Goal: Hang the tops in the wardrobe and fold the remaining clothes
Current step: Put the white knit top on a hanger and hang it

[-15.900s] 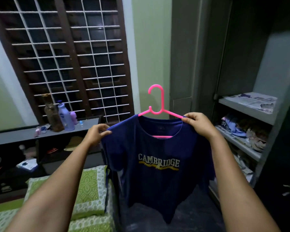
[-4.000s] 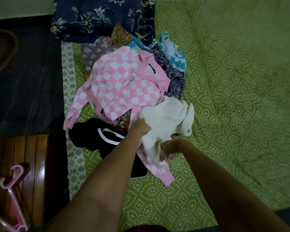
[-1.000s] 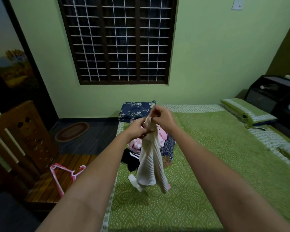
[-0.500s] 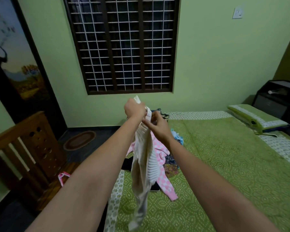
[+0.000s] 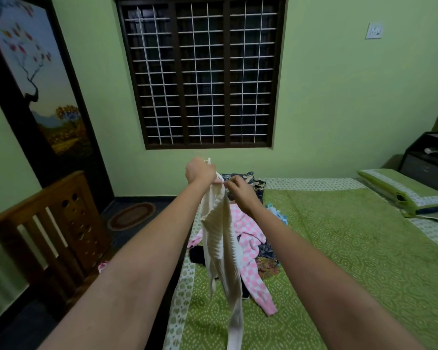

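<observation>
A cream ribbed knit top (image 5: 221, 238) hangs in the air over the bed's near left corner. My left hand (image 5: 199, 171) is shut on its top edge, held highest. My right hand (image 5: 239, 190) pinches the same edge just to the right and slightly lower. Beneath the hanging top lies a pile of clothes: a pink-and-white checked top (image 5: 250, 238), a black garment (image 5: 197, 255) and darker patterned pieces (image 5: 267, 251). A folded navy floral cloth (image 5: 248, 179) sits at the bed's far edge behind my hands.
The bed carries a green patterned sheet (image 5: 339, 248) and a green pillow (image 5: 400, 189) at the right. A wooden bench (image 5: 56, 223) stands left of the bed, with a bit of pink hanger (image 5: 103, 266) by it. An oval mat (image 5: 132, 215) lies on the dark floor.
Over the last second my hands have drawn slightly apart along the cream top's upper edge, and the garment hangs longer. The view has tilted up a little.
</observation>
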{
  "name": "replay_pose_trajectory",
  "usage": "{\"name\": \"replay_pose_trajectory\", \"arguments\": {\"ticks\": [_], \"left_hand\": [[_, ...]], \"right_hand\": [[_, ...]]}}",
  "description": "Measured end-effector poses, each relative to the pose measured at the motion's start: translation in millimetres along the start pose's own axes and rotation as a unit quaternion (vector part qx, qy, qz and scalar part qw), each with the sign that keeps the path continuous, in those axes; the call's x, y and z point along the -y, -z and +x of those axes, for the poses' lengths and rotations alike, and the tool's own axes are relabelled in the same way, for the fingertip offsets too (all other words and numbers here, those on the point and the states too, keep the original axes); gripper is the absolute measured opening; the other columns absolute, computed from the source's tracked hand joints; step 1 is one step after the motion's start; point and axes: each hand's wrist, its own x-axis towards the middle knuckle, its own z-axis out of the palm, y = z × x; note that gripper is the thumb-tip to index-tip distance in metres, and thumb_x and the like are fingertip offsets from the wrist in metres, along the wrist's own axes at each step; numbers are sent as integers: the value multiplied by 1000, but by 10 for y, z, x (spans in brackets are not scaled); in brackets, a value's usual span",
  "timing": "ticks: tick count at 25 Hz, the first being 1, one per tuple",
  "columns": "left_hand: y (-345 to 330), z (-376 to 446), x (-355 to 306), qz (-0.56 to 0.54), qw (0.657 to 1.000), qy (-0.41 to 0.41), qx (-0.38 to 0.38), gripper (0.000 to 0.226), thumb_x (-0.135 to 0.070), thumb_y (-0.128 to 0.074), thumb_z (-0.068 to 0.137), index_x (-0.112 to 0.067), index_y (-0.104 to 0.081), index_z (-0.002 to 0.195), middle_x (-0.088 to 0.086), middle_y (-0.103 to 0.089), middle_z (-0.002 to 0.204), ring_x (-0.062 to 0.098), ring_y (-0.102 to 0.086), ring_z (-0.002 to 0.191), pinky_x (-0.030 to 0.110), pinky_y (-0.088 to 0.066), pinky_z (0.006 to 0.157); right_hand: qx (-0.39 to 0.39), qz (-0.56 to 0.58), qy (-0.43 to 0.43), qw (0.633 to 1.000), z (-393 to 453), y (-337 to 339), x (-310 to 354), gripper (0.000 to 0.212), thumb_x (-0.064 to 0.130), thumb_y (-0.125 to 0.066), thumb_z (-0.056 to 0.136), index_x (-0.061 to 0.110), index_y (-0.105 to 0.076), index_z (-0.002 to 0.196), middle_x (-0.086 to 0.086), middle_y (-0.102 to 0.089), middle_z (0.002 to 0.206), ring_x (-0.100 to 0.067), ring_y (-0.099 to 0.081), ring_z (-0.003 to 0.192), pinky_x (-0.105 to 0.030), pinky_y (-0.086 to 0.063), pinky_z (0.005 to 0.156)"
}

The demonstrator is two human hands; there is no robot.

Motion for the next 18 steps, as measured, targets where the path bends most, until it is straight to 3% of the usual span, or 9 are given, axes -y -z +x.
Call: {"name": "replay_pose_trajectory", "arguments": {"ticks": [2, 3, 6, 8, 11, 14, 16, 18], "left_hand": [[-16, -20, -5, 23, 1000, -6, -16, 21, -19, -57, 88, 1, -61, 87, 9, -67, 76, 24, -68, 71, 31, -57, 69], [-8, -36, -17, 16, 1000, -3, -16, 20, -19, -56, 89, -1, -61, 82, 9, -68, 73, 23, -68, 67, 30, -56, 65], [10, -52, -49, 3, 1000, 11, -15, 23, -16, -52, 92, -6, -57, 72, 8, -66, 59, 18, -65, 50, 25, -50, 47], [4, -17, -32, 3, 1000, 16, -17, 19, -17, -53, 89, -3, -63, 80, 10, -68, 65, 22, -69, 58, 31, -58, 58], [52, -29, 38, 73, 997, 5, 3, 25, -23, -54, 89, -6, -62, 72, 7, -70, 66, 22, -70, 65, 31, -58, 67], [143, 2, 168, 206, 975, -83, 27, 39, -43, -62, 87, -12, -54, 65, 2, -58, 65, 21, -59, 66, 28, -45, 57], [170, 38, 318, 157, 977, -104, 99, 52, -51, -68, 81, -16, -40, 55, -1, -38, 55, 16, -41, 55, 27, -30, 52], [113, 28, 487, 20, 980, -91, 174, 55, -50, -72, 77, -19, -32, 57, -3, -29, 55, 13, -30, 53, 28, -24, 51]], "right_hand": [[31, -23, 12, 999, -51, -66, -28, 41, 55, -56, 86, 17, -49, 98, -1, -55, 84, -17, -52, 74, -37, -46, 70], [29, -43, 19, 998, -76, -92, -33, 43, 55, -59, 85, 17, -49, 102, -1, -56, 86, -16, -53, 76, -34, -45, 69], [-8, -98, 37, 994, -61, -130, -82, 24, 33, -60, 88, 16, -52, 102, 1, -56, 81, -14, -54, 72, -30, -42, 62], [-34, -105, 41, 993, -27, -148, -96, 5, 16, -55, 88, 12, -54, 86, 2, -53, 69, -14, -47, 62, -29, -34, 54], [-43, -109, 36, 993, -11, -144, -154, 22, 9, -49, 89, 10, -52, 66, 1, -45, 56, -13, -35, 52, -30, -23, 51], [-61, -43, -27, 997, 77, -53, -236, 21, 8, -42, 93, 13, -61, 87, 2, -57, 75, -14, -50, 67, -30, -36, 57], [-50, -7, -50, 997, 116, -10, -269, 21, 10, -38, 98, 15, -58, 94, 1, -58, 82, -20, -58, 80, -36, -46, 69], [-33, -13, -47, 998, 112, -15, -249, 20, 12, -35, 100, 16, -53, 93, 2, -55, 81, -21, -55, 80, -38, -46, 73]]}}
